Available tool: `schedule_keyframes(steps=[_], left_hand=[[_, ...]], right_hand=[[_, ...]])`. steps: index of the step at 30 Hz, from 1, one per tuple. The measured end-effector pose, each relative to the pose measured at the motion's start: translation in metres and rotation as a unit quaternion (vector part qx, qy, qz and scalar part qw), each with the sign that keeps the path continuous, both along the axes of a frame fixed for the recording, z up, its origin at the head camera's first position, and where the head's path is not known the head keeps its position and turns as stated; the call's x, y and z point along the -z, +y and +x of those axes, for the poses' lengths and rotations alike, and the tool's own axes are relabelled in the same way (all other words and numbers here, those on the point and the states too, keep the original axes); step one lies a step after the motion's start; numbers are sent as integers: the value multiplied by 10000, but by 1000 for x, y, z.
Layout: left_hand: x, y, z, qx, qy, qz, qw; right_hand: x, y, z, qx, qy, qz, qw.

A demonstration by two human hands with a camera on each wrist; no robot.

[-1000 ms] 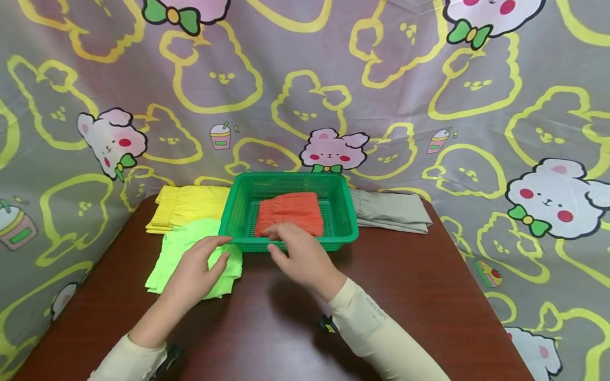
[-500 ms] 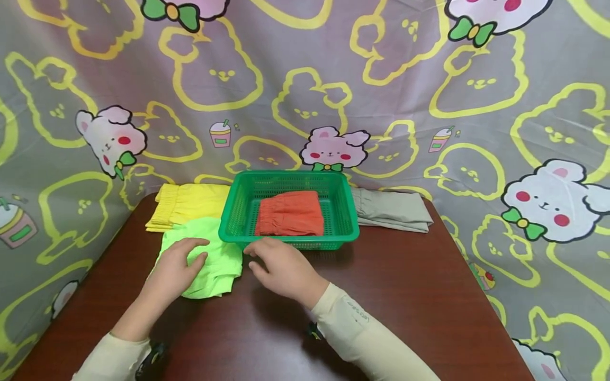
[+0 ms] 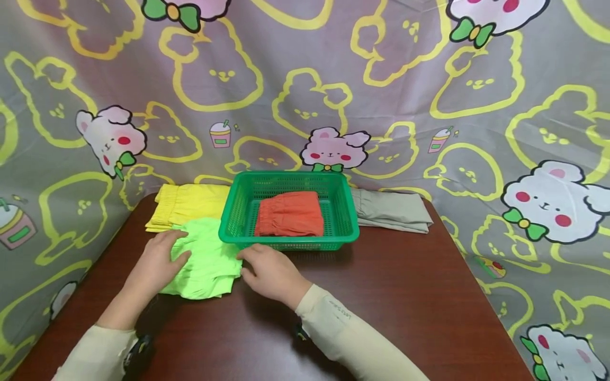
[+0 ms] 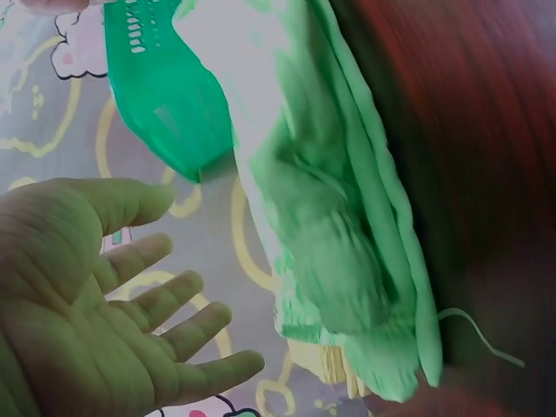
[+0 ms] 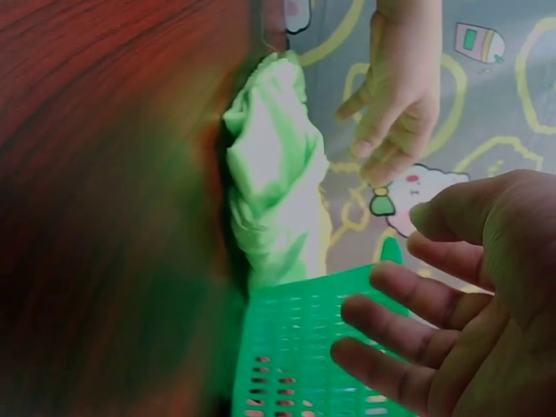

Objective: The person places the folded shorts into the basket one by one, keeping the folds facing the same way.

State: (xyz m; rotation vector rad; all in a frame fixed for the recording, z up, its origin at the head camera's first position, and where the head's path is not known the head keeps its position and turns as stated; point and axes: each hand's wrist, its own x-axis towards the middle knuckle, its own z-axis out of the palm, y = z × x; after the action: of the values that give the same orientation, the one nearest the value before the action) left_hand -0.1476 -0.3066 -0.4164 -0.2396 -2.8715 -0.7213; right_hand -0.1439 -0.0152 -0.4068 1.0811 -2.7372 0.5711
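A folded neon-green pair of shorts or trousers (image 3: 207,270) with a gathered waistband lies on the table, front left of a green plastic basket (image 3: 229,225). In the left wrist view, a thin cord sticks out from the green garment (image 4: 339,261). My left hand (image 3: 154,264) hovers over its left side, fingers spread and relaxed. On its right edge, beside the basket's front corner, is my right hand (image 3: 274,272), fingers loosely extended; contact there cannot be made out. Neither hand holds anything. Inside the basket lies a folded orange garment (image 3: 290,214) with an elastic waist.
Folded yellow clothing (image 3: 193,203) lies behind the green garment, partly beneath or against it. A folded grey garment (image 3: 395,209) sits right of the basket. A patterned curtain (image 3: 405,106) encloses the back and sides of the brown table (image 3: 395,296).
Both hands have moved left and a little down, away from the basket's front, to either side of the green garment. The basket and clothes have stayed put.
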Motion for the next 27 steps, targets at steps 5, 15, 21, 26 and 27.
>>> schedule_keyframes(steps=[5, 15, 21, 26, 27], left_hand=[[2, -9, -5, 138, -202, -153, 9996], [8, -23, -16, 759, -902, -274, 9927], [13, -27, -16, 783, -1160, -383, 9894], [14, -26, -15, 837, -1307, -429, 9869], [15, -26, -15, 832, -1347, -436, 9864]], right_hand=[[8, -10, -4, 141, -81, -10, 9999], [13, -32, -10, 123, -16, 239, 9996], [18, -42, -11, 107, 36, 437, 9990], [23, -47, -13, 5, 39, 639, 9979], [24, -48, -13, -16, 39, 686, 9976]])
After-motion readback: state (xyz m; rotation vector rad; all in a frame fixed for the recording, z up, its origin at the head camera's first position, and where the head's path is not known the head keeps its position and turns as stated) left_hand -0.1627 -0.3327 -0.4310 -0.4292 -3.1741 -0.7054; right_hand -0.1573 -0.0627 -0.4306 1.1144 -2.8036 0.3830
